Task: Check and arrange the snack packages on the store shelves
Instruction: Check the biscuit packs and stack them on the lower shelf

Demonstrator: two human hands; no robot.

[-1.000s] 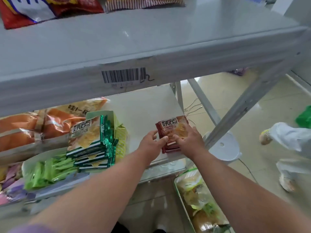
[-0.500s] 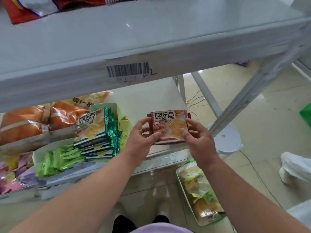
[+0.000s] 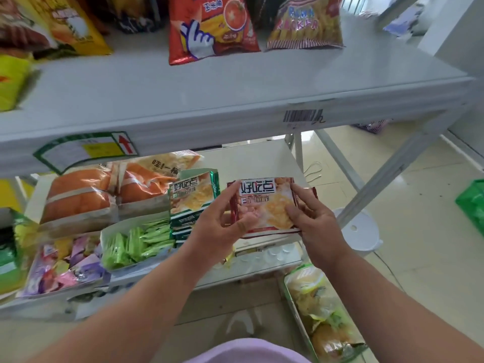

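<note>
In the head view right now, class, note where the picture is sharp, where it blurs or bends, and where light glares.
Head view: the red pack held by both hands is sharpest, its print readable; the upper bags and the frame edges smear with blur; the top shelf edge bows from the wide lens; soft glare sits on that shelf and the floor; shadows are faint.

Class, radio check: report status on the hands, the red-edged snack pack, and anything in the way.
Left hand and right hand both grip the red-edged snack pack, lifted above the lower shelf. Green-edged packs stacked just left. Nothing blocking.
</note>
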